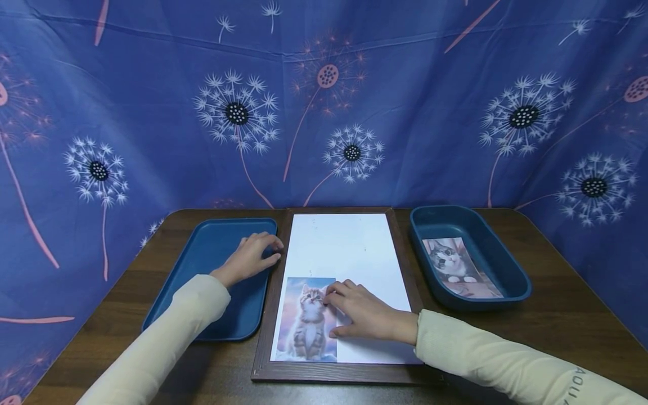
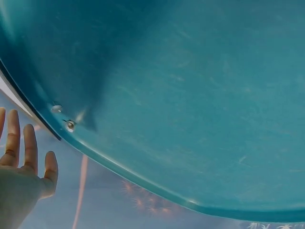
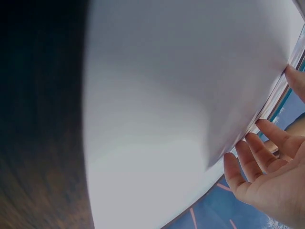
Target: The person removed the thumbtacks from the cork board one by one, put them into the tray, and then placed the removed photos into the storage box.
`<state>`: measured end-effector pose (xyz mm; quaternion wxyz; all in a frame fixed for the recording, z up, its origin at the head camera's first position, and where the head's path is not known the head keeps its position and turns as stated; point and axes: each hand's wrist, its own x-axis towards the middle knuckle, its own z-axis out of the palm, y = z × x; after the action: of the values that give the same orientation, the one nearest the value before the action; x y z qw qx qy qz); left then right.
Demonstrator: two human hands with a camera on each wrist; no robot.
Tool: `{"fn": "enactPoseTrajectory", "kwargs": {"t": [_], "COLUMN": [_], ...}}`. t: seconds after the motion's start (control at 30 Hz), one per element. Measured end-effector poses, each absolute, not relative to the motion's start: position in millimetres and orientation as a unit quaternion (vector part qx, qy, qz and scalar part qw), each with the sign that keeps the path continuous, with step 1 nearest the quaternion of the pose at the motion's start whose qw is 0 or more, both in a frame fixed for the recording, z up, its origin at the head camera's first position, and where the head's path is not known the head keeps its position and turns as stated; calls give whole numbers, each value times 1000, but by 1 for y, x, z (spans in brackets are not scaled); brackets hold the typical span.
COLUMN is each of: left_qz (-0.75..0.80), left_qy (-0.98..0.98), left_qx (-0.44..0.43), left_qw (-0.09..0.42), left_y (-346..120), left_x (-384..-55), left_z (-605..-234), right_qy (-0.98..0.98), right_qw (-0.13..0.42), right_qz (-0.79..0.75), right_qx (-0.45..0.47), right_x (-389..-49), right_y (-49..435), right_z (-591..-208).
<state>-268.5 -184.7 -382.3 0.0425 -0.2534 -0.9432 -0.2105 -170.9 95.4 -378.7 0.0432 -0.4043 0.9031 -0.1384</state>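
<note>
A kitten picture card [image 1: 307, 323] lies flat in the lower left corner of a white board with a brown frame [image 1: 349, 247]. My right hand [image 1: 367, 315] touches the card's right edge with its fingertips, the thumb resting lower along that edge. In the right wrist view, the right hand [image 3: 271, 160] has its fingers extended onto the surface. Over the right rim of a flat blue tray [image 1: 215, 247], beside the frame's left side, hovers my left hand [image 1: 253, 256], fingers loosely bent and holding nothing. The left wrist view shows the left hand [image 2: 24, 176] by the tray's rim.
A deep blue bin [image 1: 481, 242] stands right of the framed board, with a grey and white cat picture card [image 1: 450, 261] and another card partly beneath it. Everything sits on a dark wooden table [image 1: 562, 315]. Behind hangs a blue curtain [image 1: 420, 135] with dandelion prints.
</note>
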Motion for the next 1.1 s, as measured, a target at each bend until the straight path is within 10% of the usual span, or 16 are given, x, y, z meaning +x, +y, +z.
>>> {"fn": "enactPoseTrajectory", "kwargs": {"t": [1.1], "left_qz": [-172], "left_qy": [-918], "left_qx": [-358], "left_qw": [11], "left_y": [-148], "left_x": [-237], "left_z": [-384], "right_qy": [905], "right_qw": [47], "right_qz": [-133], "right_qx": [-402], "right_x": [-173], "right_y": [94], "right_z": [-379]}}
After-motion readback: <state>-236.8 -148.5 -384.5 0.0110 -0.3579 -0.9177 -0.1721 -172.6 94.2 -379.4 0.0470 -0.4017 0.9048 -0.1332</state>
